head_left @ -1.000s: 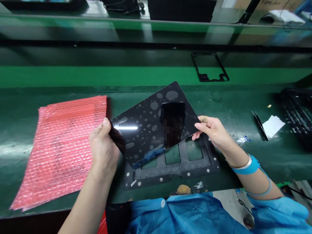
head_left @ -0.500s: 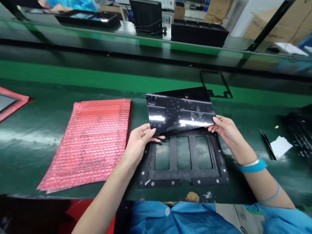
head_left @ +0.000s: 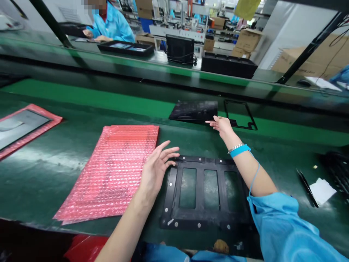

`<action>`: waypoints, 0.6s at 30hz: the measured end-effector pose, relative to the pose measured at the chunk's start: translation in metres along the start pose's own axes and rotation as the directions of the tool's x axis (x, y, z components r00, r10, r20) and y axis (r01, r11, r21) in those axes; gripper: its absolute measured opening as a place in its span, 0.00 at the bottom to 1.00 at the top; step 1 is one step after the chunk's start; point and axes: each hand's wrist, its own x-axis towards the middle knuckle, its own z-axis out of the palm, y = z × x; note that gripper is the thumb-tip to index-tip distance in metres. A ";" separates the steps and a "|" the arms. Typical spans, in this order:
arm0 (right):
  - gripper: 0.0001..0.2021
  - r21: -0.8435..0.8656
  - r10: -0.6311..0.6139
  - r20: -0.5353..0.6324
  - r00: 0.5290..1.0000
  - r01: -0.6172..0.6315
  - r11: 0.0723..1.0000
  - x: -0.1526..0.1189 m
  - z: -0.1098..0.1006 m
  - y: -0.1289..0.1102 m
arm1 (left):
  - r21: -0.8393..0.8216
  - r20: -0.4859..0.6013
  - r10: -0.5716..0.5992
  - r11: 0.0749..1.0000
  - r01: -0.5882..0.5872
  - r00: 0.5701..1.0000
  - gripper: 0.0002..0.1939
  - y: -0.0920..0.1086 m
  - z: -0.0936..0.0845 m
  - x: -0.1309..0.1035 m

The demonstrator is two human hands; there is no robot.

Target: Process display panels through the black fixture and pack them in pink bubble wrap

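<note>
A glossy black panel [head_left: 194, 110] is at the back of the bench, its right front corner pinched by my right hand [head_left: 222, 126]. My left hand [head_left: 156, 168] is open with fingers spread, holding nothing, between the red bubble-wrap sheets [head_left: 117, 174] and a black fixture [head_left: 200, 189]. That fixture lies flat in front of me, with rectangular openings and small round metal dots along its border. Right of the panel lies a thin black frame [head_left: 252, 118].
At the far left, a grey panel [head_left: 24, 127] rests on red wrap. Black tweezers [head_left: 308, 187] and white paper [head_left: 323, 191] are at the right. Beyond the raised ledge are a black tray [head_left: 125, 48], a monitor [head_left: 180, 49] and a person in blue [head_left: 114, 23].
The black panel has moved from above the fixture to the back of the bench, with my right hand. My left hand has let go of it and opened. The view has shifted.
</note>
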 end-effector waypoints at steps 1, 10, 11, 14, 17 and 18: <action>0.13 -0.098 -0.007 -0.039 0.999 0.003 0.995 0.004 -0.003 0.000 | 0.012 0.017 -0.008 1.000 0.008 1.000 0.25 0.000 0.001 -0.001; 0.19 -0.725 -0.221 -0.260 0.940 -0.038 0.688 0.020 -0.041 0.010 | 0.119 0.103 -0.060 0.992 0.048 0.993 0.25 -0.002 0.006 -0.005; 0.19 -0.744 -0.217 -0.259 0.941 -0.051 0.666 0.023 -0.043 0.010 | 0.132 0.104 -0.059 0.990 0.045 0.993 0.24 -0.002 0.006 -0.005; 0.21 -0.768 -0.200 -0.252 0.947 -0.070 0.637 0.029 -0.054 0.002 | 0.172 0.095 -0.044 0.985 0.027 0.995 0.22 -0.003 0.006 -0.003; 0.26 -0.752 -0.200 -0.209 0.957 -0.027 0.658 0.026 -0.073 -0.009 | 0.221 0.084 0.004 0.975 -0.022 0.996 0.21 -0.003 0.005 -0.002; 0.28 -0.739 -0.205 -0.178 0.962 0.007 0.673 0.022 -0.080 -0.011 | 0.243 0.080 0.032 0.969 -0.051 0.996 0.21 -0.002 0.003 -0.002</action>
